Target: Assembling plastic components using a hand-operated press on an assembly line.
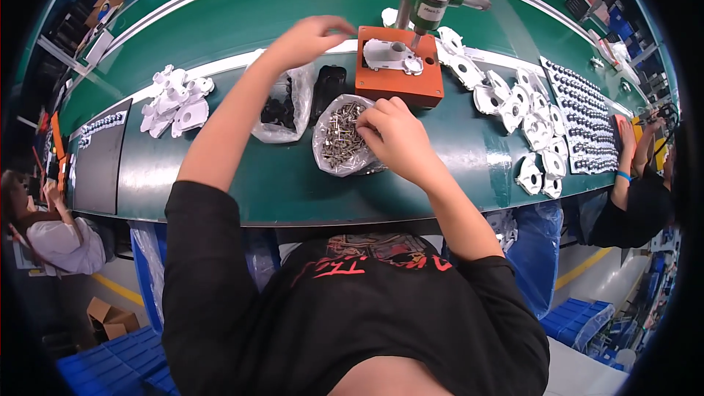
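Observation:
My left hand hovers at the left edge of an orange block, fingers stretched toward it and holding nothing visible. On the block lies a white plastic part with a short raised tube. A green hand press stands over it, its tip just above the part. My right hand is at the right side of a clear bag of small metal screws or pins. Its fingers are curled together at the pile; whatever they pinch is hidden.
A bag of black parts and a black tray sit left of the screws. White parts lie piled left and spread right. A panel with rows of dark pieces is farther right. Co-workers sit at both sides.

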Motion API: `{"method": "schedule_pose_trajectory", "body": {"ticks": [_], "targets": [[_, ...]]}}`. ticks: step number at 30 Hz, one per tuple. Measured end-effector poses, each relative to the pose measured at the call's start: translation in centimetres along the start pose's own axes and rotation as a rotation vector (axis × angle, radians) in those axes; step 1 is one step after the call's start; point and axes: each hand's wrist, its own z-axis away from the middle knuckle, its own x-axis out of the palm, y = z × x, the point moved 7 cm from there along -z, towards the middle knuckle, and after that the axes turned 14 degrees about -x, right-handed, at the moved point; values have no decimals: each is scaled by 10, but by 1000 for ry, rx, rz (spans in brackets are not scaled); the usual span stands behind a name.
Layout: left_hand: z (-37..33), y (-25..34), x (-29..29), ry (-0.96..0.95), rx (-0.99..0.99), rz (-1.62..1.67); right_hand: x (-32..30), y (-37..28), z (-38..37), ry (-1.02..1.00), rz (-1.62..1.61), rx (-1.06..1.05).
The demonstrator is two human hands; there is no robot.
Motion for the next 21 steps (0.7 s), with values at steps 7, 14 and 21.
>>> {"method": "schedule_pose_trajectory", "body": {"ticks": [7,14,21], "targets": [[89,-110,-10,-30,-379,-303,5,3,-3,24,-12,3],[109,-109,10,65,-240,-468,0,28,1,46,-345,192],[108,-114,19,155,-165,-619,-4,48,9,81,-822,407]]}}
